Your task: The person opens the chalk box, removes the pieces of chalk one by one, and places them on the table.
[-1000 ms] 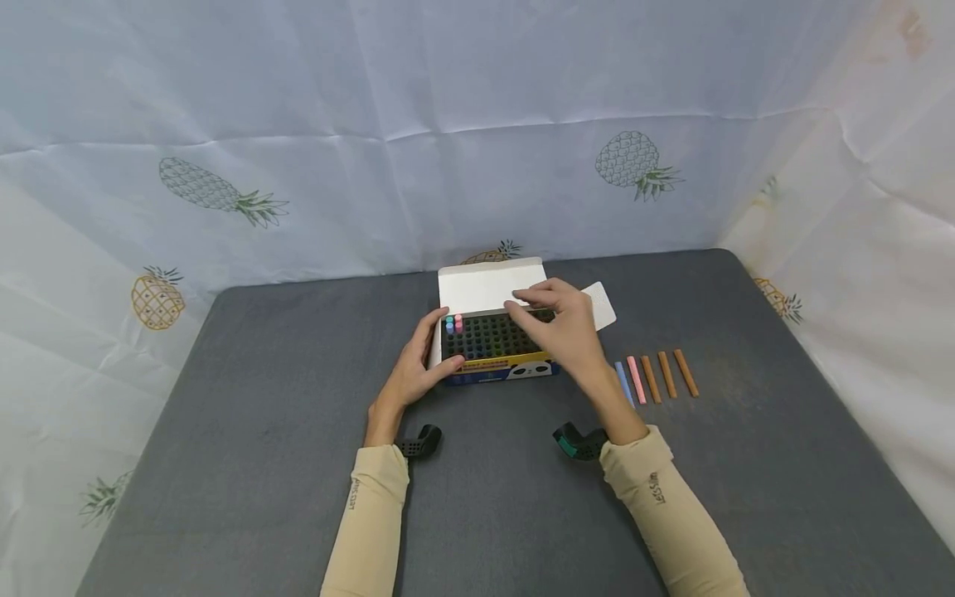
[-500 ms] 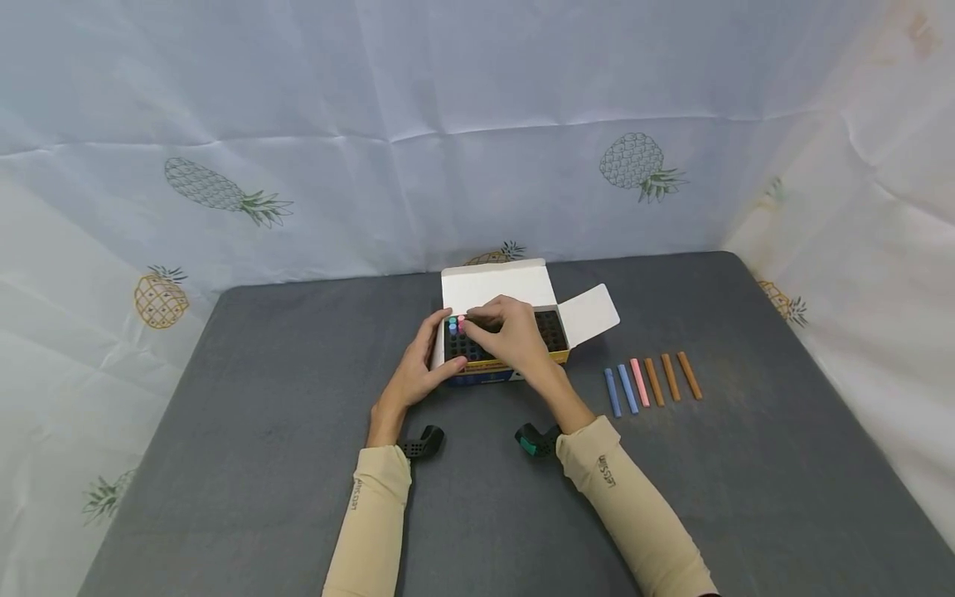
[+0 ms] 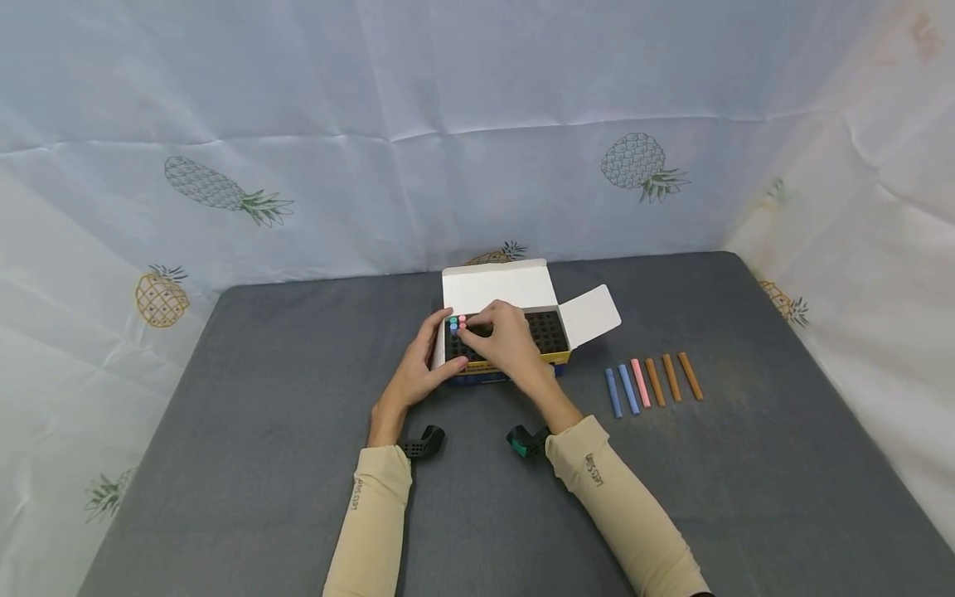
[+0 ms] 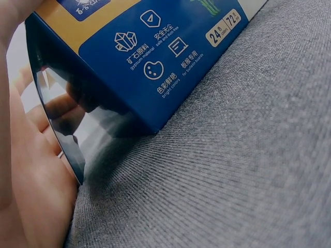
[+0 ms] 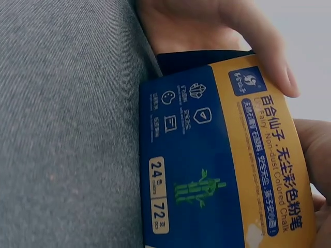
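An open chalk box (image 3: 558, 357), blue and yellow in front, stands near the table's middle. My left hand (image 3: 418, 369) grips its left end, thumb on the front and fingers at the far side; that thumb also shows on the yellow band in the right wrist view. Over the box, my right hand (image 3: 511, 340) pinches the nearer pink chalk stick (image 3: 462, 325) in the back left corner, with thumb and forefinger. Beside it stand a blue chalk stick (image 3: 453, 328) and a green one (image 3: 453, 320). The right palm hides several holes of the black insert (image 3: 548, 332).
Right of the box lie two blue sticks (image 3: 613, 393), a pink stick (image 3: 640, 382) and three brown sticks (image 3: 671, 378) in a row. The white lid (image 3: 498, 284) stands up behind the box, and a side flap (image 3: 591, 315) juts out right. A patterned curtain (image 3: 418, 199) hangs behind.
My right hand has come left and down from above the box's right part to the chalk in the left corner. The row of sticks is more fully uncovered. The left hand keeps its grip.
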The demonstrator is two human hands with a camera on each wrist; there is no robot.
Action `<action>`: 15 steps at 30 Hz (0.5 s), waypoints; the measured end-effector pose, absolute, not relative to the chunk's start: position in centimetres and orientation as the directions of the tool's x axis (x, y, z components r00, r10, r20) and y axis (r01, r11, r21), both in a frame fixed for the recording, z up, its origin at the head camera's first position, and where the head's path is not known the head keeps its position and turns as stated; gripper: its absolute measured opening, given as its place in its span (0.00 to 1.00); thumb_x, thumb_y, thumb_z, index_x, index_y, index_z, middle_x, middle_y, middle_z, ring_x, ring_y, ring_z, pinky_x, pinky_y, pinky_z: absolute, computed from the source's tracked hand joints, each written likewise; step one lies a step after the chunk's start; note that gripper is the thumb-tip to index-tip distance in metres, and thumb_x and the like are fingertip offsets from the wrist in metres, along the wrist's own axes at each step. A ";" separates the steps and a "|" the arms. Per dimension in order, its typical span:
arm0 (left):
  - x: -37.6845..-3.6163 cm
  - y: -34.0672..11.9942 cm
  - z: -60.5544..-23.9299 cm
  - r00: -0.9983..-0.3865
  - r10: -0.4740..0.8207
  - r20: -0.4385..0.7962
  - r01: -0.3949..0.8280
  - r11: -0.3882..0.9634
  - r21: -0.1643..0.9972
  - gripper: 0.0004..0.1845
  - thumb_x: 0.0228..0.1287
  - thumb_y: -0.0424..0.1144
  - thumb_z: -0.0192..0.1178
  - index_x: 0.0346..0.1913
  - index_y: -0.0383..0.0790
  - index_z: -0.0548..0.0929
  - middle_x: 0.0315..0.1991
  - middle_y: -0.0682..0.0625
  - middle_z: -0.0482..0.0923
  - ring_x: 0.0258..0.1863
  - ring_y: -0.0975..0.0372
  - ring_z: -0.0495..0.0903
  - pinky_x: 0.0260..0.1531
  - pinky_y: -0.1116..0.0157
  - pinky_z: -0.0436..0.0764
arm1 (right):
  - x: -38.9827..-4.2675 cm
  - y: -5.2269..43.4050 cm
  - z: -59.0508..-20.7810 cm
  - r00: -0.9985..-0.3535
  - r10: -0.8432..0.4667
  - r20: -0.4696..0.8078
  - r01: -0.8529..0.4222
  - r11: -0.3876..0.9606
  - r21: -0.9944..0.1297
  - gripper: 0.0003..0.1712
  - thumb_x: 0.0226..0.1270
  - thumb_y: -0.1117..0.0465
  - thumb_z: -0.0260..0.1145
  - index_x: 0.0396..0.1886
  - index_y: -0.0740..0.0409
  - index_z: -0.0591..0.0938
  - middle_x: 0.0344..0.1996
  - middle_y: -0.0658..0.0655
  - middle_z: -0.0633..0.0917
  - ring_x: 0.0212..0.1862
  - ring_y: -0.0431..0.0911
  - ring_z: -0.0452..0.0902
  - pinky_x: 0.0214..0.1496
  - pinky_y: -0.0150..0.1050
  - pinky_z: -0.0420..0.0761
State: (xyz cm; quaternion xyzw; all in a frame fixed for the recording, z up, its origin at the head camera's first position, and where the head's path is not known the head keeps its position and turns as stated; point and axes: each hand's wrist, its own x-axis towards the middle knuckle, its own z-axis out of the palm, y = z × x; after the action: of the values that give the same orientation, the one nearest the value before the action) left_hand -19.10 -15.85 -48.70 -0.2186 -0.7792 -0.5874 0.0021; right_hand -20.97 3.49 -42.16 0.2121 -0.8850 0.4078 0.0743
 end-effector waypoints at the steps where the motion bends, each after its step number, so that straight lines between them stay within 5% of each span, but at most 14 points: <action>1: -19.1 -15.9 -48.7 -0.904 0.337 0.263 0.345 0.215 0.914 0.42 0.68 0.39 0.65 0.80 0.50 0.56 0.73 0.40 0.66 0.59 0.54 0.76 0.56 0.61 0.80 | -21.0 3.4 -42.2 -0.902 -0.313 0.298 -0.430 0.584 -0.689 0.11 0.64 0.62 0.74 0.43 0.63 0.92 0.36 0.62 0.88 0.34 0.50 0.79 0.36 0.40 0.77; 15: -19.1 -15.8 -48.7 -0.899 0.345 0.271 0.360 0.227 0.905 0.42 0.70 0.45 0.65 0.81 0.48 0.55 0.76 0.41 0.62 0.62 0.50 0.76 0.58 0.56 0.79 | -20.9 3.0 -42.2 -0.868 -0.216 0.447 -0.495 0.424 -0.758 0.11 0.67 0.62 0.72 0.42 0.65 0.91 0.37 0.63 0.86 0.37 0.54 0.86 0.44 0.46 0.87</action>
State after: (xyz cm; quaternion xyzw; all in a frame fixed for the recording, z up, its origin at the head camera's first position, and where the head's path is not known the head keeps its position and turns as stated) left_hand -19.14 -15.84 -48.66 -0.2252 -0.7833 -0.5794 0.0066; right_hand -20.88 3.01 -42.25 0.2137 -0.8319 0.4921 0.1420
